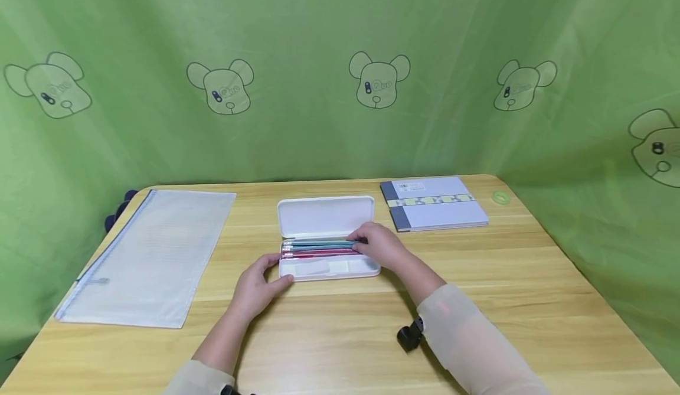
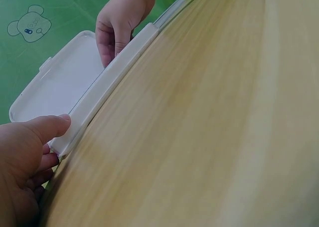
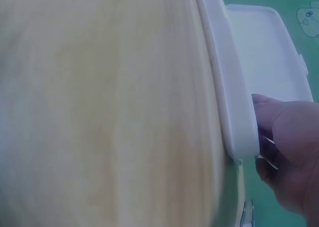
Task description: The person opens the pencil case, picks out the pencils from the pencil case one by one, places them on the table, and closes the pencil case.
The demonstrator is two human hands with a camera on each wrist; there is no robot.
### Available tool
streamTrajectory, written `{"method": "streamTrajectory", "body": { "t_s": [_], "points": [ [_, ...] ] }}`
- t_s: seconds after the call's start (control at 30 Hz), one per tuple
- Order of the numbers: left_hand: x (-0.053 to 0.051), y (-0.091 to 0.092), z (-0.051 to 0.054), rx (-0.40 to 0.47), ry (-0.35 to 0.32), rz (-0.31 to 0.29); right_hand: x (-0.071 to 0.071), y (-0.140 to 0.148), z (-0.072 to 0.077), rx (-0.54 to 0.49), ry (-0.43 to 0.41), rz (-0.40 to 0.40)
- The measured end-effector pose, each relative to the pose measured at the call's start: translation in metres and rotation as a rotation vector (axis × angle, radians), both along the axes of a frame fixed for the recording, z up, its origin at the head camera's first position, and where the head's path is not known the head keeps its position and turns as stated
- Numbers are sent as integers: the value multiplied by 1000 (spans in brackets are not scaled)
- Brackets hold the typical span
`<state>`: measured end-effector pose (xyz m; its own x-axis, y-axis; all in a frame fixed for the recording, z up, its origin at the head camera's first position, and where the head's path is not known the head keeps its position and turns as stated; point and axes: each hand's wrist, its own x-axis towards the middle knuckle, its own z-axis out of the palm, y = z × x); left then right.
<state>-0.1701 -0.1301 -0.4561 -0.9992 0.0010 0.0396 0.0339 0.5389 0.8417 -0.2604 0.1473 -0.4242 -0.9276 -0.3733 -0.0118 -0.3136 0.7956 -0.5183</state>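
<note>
A white pencil case (image 1: pixel 355 268) lies with its lid (image 1: pixel 326 218) raised at the back. Teal pencils (image 1: pixel 317 245) and red pencils (image 1: pixel 316 254) lie lengthwise in it, and a small white block (image 1: pixel 312 267) is in the front part. My left hand (image 1: pixel 254 287) grips the case's left end, thumb on the front edge and fingers round the side. Reaching in from the right, my right hand (image 1: pixel 381 245) pinches at the right ends of the teal pencils. Seen from the left wrist, the front wall hides these fingertips (image 2: pixel 106 62).
A translucent zip pouch (image 1: pixel 146 259) lies flat on the left of the wooden table (image 1: pixel 340 336). At the back right are a grey-blue notebook (image 1: pixel 435 209) with a patterned band and a small green ring (image 1: pixel 500 198). Green curtain (image 1: pixel 319 135) surrounds the table's back and sides.
</note>
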Motion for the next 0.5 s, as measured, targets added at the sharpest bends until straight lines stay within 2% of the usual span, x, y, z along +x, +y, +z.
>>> {"method": "streamTrajectory", "body": {
  "t_s": [0.27, 0.5],
  "points": [
    [-1, 1, 0, -6, 6, 0, 5, 11, 5, -134, -33, -16],
    [-1, 0, 0, -13, 1, 2, 11, 38, 10, -245, -67, -21]
  ]
}}
